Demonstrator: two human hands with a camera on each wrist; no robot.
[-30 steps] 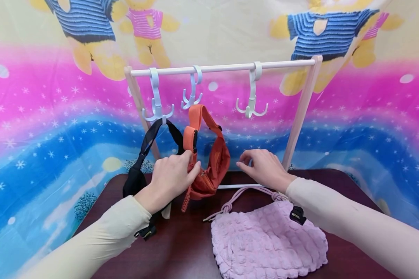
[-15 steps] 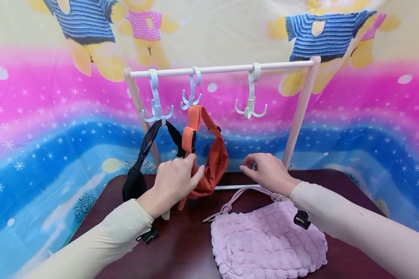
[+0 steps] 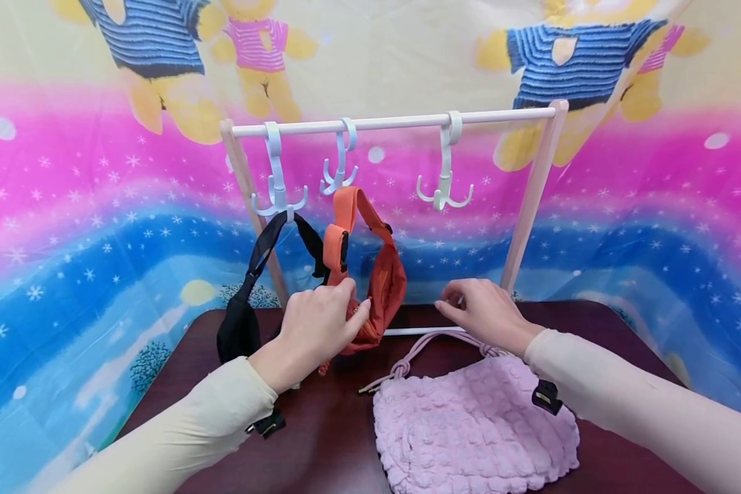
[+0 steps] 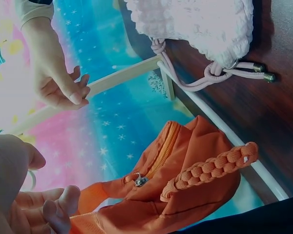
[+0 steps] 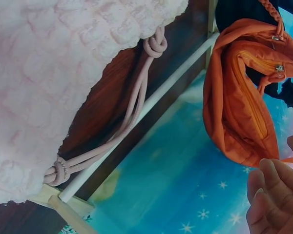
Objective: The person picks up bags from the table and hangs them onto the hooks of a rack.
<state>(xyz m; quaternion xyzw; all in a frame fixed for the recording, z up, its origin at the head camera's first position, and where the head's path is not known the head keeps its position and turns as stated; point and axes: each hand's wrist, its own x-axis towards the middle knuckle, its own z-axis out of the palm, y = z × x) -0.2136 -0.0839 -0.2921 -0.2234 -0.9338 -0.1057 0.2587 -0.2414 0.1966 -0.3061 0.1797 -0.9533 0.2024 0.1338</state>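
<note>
Both left grip point(image 3: 316, 319) and right grip point(image 3: 484, 310), relaxed and empty near the orange bag point(image 3: 391, 283), should clear its strap point(image 3: 344, 207) gently.

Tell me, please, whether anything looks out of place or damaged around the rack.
Nothing looks spilled or damaged. One mild oddity: the pink bag lies on the table in front of the rack, while the black bag and the orange bag are hung up and the rightmost hook carries nothing.

The handbag point(image 3: 475, 425) lies on the surface point(image 3: 327, 432), before the rack point(image 3: 395, 121) and right of the crossbody bag point(image 3: 387, 288) under the middle hook point(image 3: 340, 156).
</note>
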